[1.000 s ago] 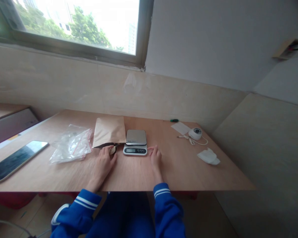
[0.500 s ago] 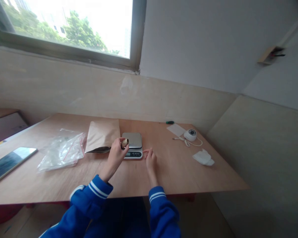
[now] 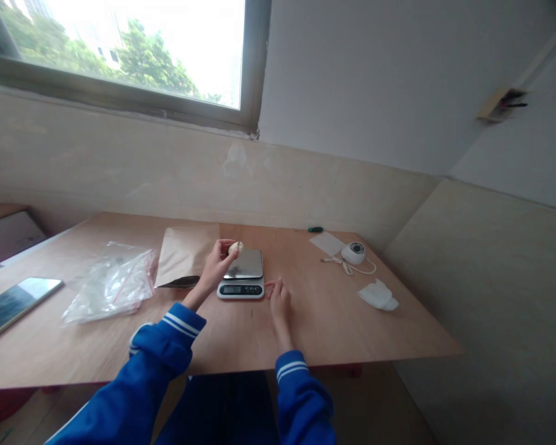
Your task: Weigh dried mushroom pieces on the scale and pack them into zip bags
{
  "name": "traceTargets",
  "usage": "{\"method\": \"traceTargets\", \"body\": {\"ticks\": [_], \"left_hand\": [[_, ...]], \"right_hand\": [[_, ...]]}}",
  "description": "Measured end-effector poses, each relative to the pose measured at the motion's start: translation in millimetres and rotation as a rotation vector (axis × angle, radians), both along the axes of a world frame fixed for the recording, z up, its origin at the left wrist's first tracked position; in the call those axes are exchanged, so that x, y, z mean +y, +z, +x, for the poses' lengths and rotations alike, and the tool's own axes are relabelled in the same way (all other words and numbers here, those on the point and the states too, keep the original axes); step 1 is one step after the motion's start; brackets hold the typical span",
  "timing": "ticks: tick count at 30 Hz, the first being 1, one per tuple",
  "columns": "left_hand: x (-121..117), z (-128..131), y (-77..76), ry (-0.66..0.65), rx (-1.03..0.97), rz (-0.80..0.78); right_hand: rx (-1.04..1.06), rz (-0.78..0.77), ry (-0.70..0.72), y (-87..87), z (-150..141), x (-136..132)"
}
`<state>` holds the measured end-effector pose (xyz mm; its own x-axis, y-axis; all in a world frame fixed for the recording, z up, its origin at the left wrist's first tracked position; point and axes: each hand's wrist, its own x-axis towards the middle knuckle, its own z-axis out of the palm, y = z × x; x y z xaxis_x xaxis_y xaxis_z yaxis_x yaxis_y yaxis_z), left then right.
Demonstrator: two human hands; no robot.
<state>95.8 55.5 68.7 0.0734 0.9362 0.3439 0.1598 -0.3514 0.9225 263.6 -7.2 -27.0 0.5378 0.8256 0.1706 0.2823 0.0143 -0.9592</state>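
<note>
My left hand point(image 3: 215, 266) is raised over the left rear corner of a small kitchen scale point(image 3: 241, 274) and pinches a small pale round object point(image 3: 234, 248) between its fingertips. A brown paper pouch point(image 3: 184, 262) lies flat just left of the scale, its open mouth facing me. My right hand point(image 3: 279, 299) rests on the wooden table point(image 3: 306, 321) just right of the scale, fingers loosely curled and apart, holding nothing.
A pile of clear zip bags point(image 3: 110, 280) lies left of the pouch, and a tablet point(image 3: 9, 303) sits at the far left edge. At the back right are a white round device with cable point(image 3: 353, 253), a flat white sheet point(image 3: 327, 243), a green-handled tool point(image 3: 315, 229) and a crumpled white tissue point(image 3: 378, 295).
My left hand took the small pale object from the pouch's mouth, lifted it and carried it right, over the scale. My right hand stayed beside the scale.
</note>
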Motion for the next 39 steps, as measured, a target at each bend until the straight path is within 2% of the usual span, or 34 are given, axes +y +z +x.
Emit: {"method": "traceTargets", "body": {"ticks": [4,7,13,19,22,24,27,33,36,39], "left_hand": [[20,0,-33.9,-0.036,-0.048,-0.060],[24,-1,-45.2,-0.084,-0.032,-0.118],[22,-9,-41.7,-0.037,0.018,-0.045],[23,-11,-44.9,-0.076,0.133,-0.003],[19,-10,-38.2,0.001,0.197,0.061],[15,-7,-30.9,0.058,0.248,0.122],[13,5,-24.7,0.072,0.340,0.174],[16,39,-37.3,0.116,0.713,0.184],[13,42,-39.5,0.125,0.734,0.222],[2,33,-35.0,0.167,0.671,0.294]], "right_hand": [[-0.033,0.020,-0.009,1.1,-1,-1],[-0.039,0.022,-0.006,1.9,-1,-2],[-0.021,-0.003,0.002,1.4,-1,-1],[-0.006,0.007,0.001,1.7,-2,-1],[-0.011,0.017,-0.004,0.1,-1,0],[-0.012,0.018,-0.001,-1.1,-1,1],[-0.015,0.006,-0.003,-1.9,0,2],[-0.040,0.004,-0.001,0.1,0,1],[-0.037,-0.008,0.002,0.3,0,2],[-0.038,-0.024,-0.012,-0.5,0,2]]}}
